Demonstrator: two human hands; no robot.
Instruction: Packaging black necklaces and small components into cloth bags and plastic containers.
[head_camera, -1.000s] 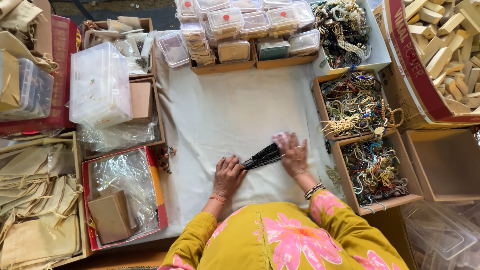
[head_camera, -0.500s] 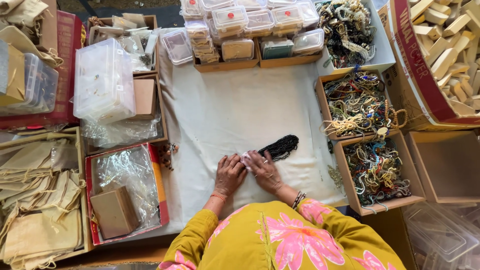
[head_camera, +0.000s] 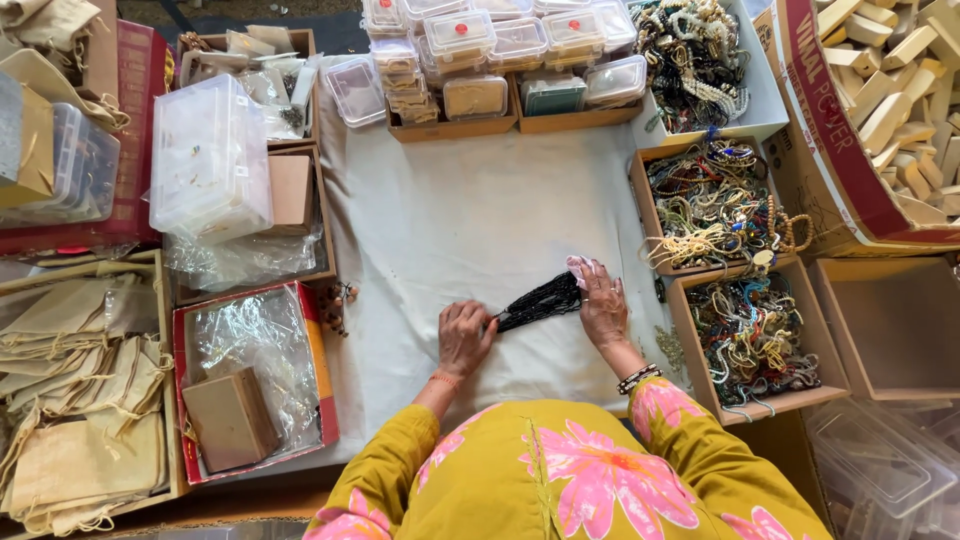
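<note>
Here I see the black bead bundle (head_camera: 540, 300) lying on the white cloth (head_camera: 450, 230), its long axis running from lower left up to the right. My left hand (head_camera: 465, 338) pinches its lower end with bent fingers. My right hand (head_camera: 600, 305) lies flat, fingers spread over the upper end, beside the bracelet boxes (head_camera: 745, 300).

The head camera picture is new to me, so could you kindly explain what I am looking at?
The camera sits on a person's head and looks straight down at their own two bare hands; there is no machine. Both hands rest on a white cloth. The left hand pinches one end of a bundle of black beads, and the right hand presses on the other end. Around the cloth stand cardboard boxes of bracelets, clear plastic boxes and cloth pouches.
</note>
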